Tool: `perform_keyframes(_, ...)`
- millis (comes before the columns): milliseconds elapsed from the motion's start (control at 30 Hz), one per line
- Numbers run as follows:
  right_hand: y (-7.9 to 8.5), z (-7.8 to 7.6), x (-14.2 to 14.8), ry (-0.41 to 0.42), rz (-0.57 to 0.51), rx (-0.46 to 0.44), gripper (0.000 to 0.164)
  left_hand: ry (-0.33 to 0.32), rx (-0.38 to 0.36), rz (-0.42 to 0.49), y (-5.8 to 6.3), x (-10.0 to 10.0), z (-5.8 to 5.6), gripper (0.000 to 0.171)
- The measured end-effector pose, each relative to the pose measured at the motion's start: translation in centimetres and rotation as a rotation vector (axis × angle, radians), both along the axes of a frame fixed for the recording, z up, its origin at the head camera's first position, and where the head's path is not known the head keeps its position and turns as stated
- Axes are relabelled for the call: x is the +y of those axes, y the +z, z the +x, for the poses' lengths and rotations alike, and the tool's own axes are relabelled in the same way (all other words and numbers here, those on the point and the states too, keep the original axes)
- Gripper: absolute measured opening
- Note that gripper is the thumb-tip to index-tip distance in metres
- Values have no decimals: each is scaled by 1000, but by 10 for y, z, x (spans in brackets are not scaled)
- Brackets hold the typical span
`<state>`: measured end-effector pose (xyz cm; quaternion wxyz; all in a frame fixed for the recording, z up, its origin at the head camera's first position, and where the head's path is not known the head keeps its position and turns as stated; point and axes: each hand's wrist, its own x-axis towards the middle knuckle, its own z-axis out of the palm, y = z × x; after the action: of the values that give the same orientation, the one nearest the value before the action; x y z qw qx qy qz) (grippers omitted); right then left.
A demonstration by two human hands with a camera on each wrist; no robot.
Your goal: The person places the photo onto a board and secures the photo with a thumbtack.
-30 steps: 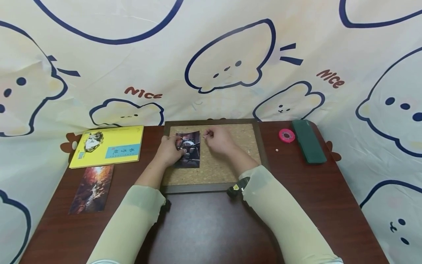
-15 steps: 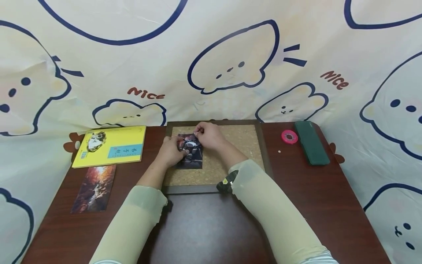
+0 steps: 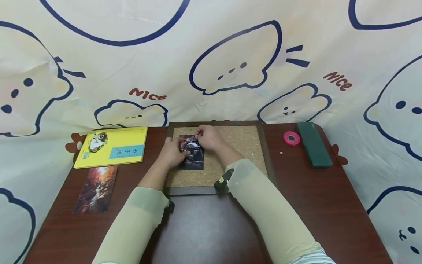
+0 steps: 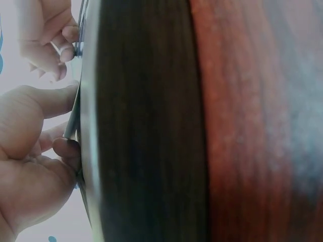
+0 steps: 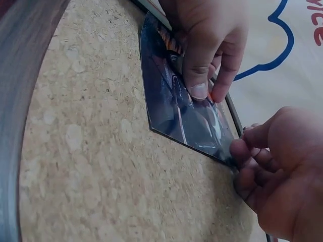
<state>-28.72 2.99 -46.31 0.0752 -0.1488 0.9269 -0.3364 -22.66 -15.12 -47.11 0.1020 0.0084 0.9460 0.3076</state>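
A dark photo card (image 3: 195,161) lies on the left part of a framed cork board (image 3: 230,157). My left hand (image 3: 172,152) holds the card at its left side, thumb and fingers on it; in the left wrist view the card bows slightly off the board between them. At the card's upper right corner my right hand (image 3: 210,138) pinches a tiny whitish pin (image 3: 196,136), mostly hidden by the fingertips. In the right wrist view the right fingers (image 5: 241,151) touch that corner, and the left thumb (image 5: 198,91) presses on the picture.
A yellow book (image 3: 112,146) lies to the left, with a reddish picture card (image 3: 97,190) below it. On the right are a pink round disc (image 3: 291,138), a green case (image 3: 314,145) and a tiny pale bead-like piece (image 3: 281,153). A patterned cloth (image 3: 211,55) hangs behind.
My right hand has moved left from the bare cork to the card's upper right corner, the tiny pin between its fingers. The left hand stays on the card.
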Motion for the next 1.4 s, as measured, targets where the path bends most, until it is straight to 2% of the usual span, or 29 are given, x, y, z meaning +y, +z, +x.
perform_keyframes(200, -5, -5, -6, 3, 34, 18, 13, -4, -7, -3, -2, -2, -1, 65)
perform_keyframes(400, -6, -9, -14, 17, 80, -5, 13, -4, -3, -9, -3, -4, -1, 65)
perform_keyframes(833, -3, -14, -22, 78, 152, 10, 16, 2, -5, -3, 1, -2, 1, 65)
perform_keyframes(1100, 1, -18, -25, 82, 206, -24, 18, -3, 1, -7, 0, -1, 1, 65)
perform_keyframes(1400, -2, -24, -21, 44, 169, -39, 20, -1, -2, -12, 0, 0, 1, 63)
